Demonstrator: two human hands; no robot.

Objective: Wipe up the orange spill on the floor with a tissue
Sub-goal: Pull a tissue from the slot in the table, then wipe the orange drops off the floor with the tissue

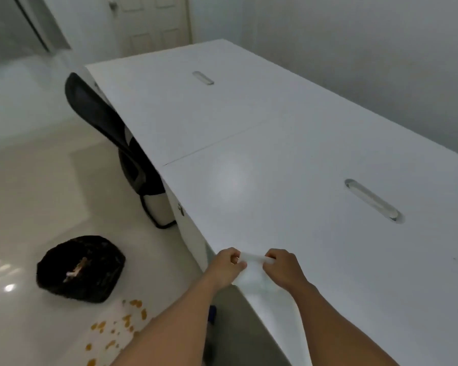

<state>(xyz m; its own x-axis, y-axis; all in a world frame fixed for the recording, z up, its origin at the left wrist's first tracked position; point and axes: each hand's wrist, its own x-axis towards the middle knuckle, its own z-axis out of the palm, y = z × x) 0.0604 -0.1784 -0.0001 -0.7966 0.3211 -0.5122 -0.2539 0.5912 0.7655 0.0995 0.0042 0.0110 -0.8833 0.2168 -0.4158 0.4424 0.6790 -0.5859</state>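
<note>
Both my hands pinch the tissue (251, 270) at the table (302, 159) edge: left hand (229, 262) on its left end, right hand (282, 264) on its right. Spill (119, 326) on floor (37, 194), left of table.

Smooth white table (288, 165) with a soft sheen. Glossy pale floor (32, 196), mirror-bright at 9 o'clock. Thin, limp paper tissue (251, 273). Crinkled shiny black plastic bag (95, 281). Wet-looking orange spill (117, 326) at 7 o'clock.
</note>
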